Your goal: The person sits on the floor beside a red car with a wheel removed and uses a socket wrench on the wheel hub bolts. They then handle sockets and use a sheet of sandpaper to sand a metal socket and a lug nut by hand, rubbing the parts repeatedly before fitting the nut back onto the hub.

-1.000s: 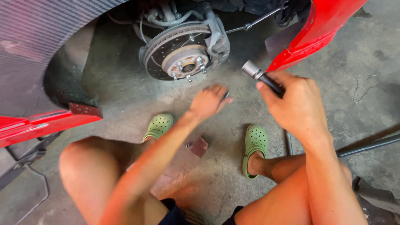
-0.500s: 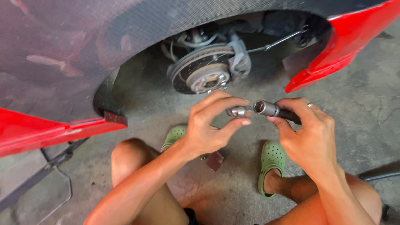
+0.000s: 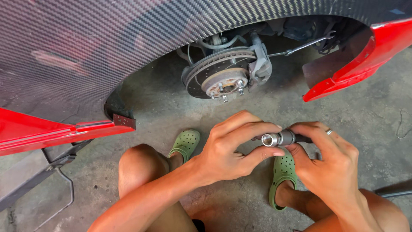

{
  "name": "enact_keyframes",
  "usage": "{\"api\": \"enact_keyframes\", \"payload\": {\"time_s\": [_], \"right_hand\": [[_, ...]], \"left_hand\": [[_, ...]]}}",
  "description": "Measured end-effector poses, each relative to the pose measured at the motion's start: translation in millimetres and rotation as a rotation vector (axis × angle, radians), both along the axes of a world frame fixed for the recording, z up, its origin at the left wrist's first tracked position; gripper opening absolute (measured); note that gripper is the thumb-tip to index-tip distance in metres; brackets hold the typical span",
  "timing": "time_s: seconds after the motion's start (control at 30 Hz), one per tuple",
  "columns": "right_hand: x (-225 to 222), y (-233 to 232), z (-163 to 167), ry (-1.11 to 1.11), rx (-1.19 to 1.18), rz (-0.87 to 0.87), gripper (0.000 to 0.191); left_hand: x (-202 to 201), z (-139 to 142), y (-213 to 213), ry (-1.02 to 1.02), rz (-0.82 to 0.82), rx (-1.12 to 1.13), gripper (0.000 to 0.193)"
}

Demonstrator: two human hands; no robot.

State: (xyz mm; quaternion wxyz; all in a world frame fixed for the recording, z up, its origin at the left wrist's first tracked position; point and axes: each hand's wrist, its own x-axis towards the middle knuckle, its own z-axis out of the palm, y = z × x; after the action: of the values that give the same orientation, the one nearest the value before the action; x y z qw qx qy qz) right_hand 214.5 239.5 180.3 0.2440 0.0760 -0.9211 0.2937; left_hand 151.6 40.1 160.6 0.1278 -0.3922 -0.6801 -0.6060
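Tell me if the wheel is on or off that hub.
Off. The hub is bare: brake disc and studs are exposed in the open wheel arch, no wheel in view. Both hands hold a socket in front of it.

Grey concrete floor [image 3: 163,103], stained and cracked; red car body [image 3: 356,64] with carbon-weave fender [image 3: 107,38]; bare brake disc [image 3: 223,77]; daylight.

One second ago the left hand [image 3: 227,154] was open and low near the concrete floor [image 3: 163,107], and the right hand [image 3: 330,165] held the wrench handle [image 3: 298,138] alone. Half a second ago the left hand brought a socket [image 3: 274,139] close to its tip. Now the socket sits on the handle, with both hands touching around it.
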Motion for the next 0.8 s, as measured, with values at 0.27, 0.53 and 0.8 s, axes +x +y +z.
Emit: {"api": "enact_keyframes", "payload": {"time_s": [0.27,0.53,0.8], "right_hand": [[1.0,-5.0,-11.6,-0.054,-0.028,0.003,0.029],[7.2,-5.2,-26.3,-0.142,-0.076,0.009,0.04],[7.2,-7.4,-35.6,-0.261,-0.081,0.023,0.027]], "left_hand": [[-0.3,-4.2,0.6,-0.003,0.001,0.013,0.042],[2.9,-6.6,3.0,0.002,-0.001,0.03,0.043],[4.1,-6.2,4.2,-0.039,-0.008,0.039,0.042]]}}
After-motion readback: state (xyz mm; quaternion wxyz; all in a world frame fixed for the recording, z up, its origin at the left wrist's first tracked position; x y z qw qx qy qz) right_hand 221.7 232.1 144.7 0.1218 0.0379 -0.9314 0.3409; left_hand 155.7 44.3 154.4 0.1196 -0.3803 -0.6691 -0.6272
